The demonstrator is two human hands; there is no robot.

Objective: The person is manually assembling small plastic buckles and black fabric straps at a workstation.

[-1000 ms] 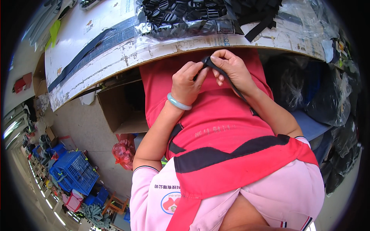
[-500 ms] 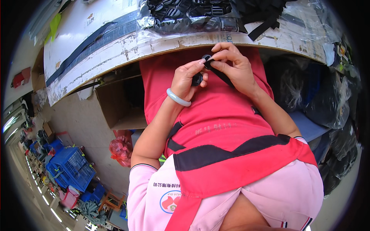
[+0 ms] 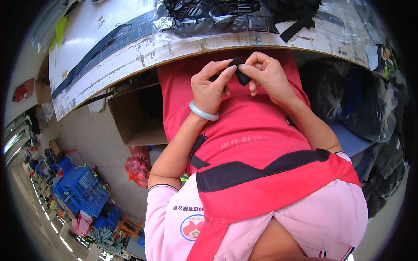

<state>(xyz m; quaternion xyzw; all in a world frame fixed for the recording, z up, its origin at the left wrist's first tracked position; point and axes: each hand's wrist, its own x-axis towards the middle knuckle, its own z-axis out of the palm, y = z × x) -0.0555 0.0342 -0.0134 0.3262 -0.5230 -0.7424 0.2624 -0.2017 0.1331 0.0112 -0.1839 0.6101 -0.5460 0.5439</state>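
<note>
Over my lap, just below the table edge, both hands pinch one short black webbing strap (image 3: 242, 78). It is folded into a loop between them. My left hand (image 3: 208, 87), with a pale bangle at the wrist, grips the strap between thumb and forefinger; a dark piece behind its fingers is mostly hidden. My right hand (image 3: 271, 80) pinches the loop from the other side, thumb tip close to the left thumb. Ahead on the table lies a clear plastic bag of black plastic buckles (image 3: 196, 12), beside a pile of cut black straps (image 3: 298, 30).
The worn white table (image 3: 139, 61) curves across in front of me. One long dark strap (image 3: 82, 65) lies at its left. Below stands an open cardboard box (image 3: 135, 117), with a red plastic bag (image 3: 138, 167) near it. Plastic-wrapped dark bundles (image 3: 370, 108) sit at right.
The strap end that hung under my right hand is now folded up into a loop between both hands. The black buckle seen in my left hand has become mostly hidden.
</note>
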